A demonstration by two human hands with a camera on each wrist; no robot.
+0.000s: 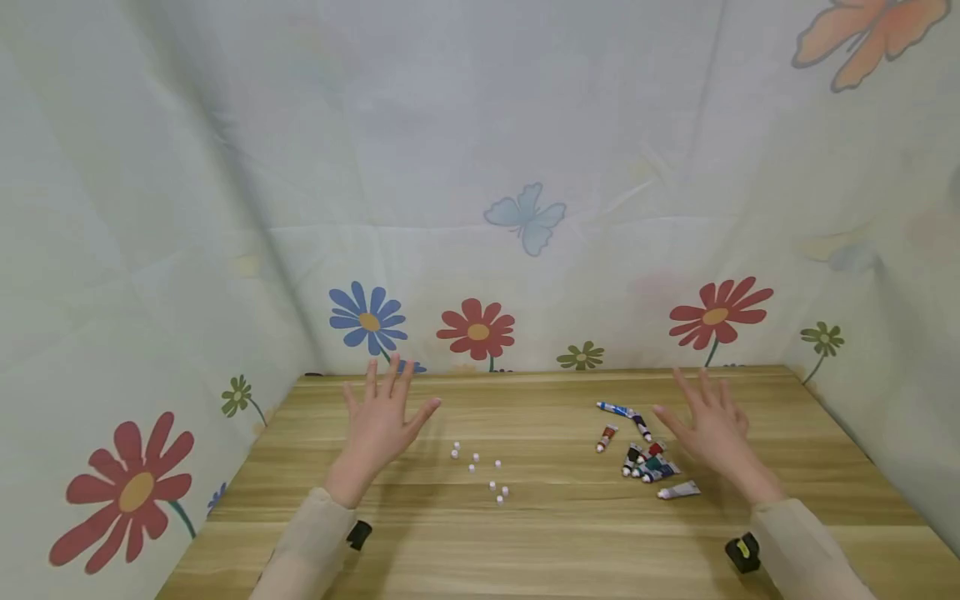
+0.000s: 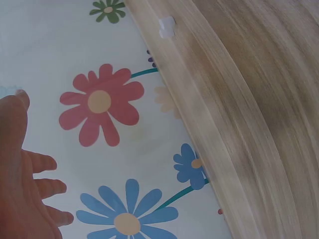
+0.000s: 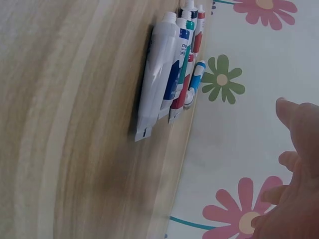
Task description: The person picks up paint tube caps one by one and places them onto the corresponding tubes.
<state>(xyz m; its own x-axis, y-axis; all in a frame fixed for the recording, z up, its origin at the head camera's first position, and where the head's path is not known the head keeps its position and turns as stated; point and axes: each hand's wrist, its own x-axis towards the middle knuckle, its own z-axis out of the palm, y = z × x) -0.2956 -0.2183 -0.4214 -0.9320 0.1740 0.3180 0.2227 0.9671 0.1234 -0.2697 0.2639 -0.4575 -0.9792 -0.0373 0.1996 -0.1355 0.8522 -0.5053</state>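
My left hand (image 1: 380, 425) hovers over the left part of the table with its fingers spread, holding nothing. To its right lie several small white caps (image 1: 492, 485), scattered on the wood. Over the right side my right hand (image 1: 712, 433) is also raised, fingers apart and nothing in them. Close to it on its left lies a loose heap of small paint tubes (image 1: 651, 467) in several colours. A white tube (image 3: 158, 72) is nearest in the right wrist view. A blue tube (image 1: 615, 409), a purple tube (image 1: 641, 427) and an orange-red tube (image 1: 606, 437) lie farther back.
The wood-grain table (image 1: 450, 550) ends at the back against a white cloth (image 1: 420, 167) printed with flowers and butterflies. The cloth also hangs along both sides. Black wrist devices (image 1: 742, 552) sit by both sleeves.
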